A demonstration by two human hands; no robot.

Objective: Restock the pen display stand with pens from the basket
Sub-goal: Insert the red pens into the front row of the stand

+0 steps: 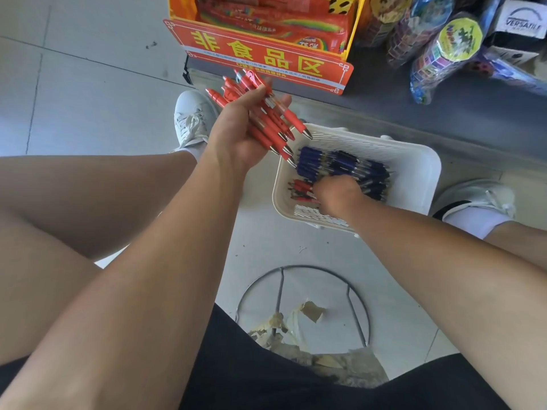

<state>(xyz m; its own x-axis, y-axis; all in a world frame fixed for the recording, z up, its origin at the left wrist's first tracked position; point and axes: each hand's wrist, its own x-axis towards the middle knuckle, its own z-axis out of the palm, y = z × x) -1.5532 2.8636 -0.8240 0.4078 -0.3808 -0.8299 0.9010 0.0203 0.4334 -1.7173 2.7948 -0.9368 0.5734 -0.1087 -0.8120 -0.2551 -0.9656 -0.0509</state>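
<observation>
One bundle of red pens (268, 121), tips toward the basket (414, 161), in the left hand (236, 137): grip curled round the barrels, likely gathering one colour for a single trip. Basket on the floor (88, 99) holds blue pens (349, 167) and a few loose red pens (300, 187). Right hand (337, 193) is down among them; its grip is hidden, cannot tell. Display stand not in view.

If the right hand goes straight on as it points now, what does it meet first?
Probably the few red pens in the basket, right before the right hand; contact itself is hidden.
</observation>
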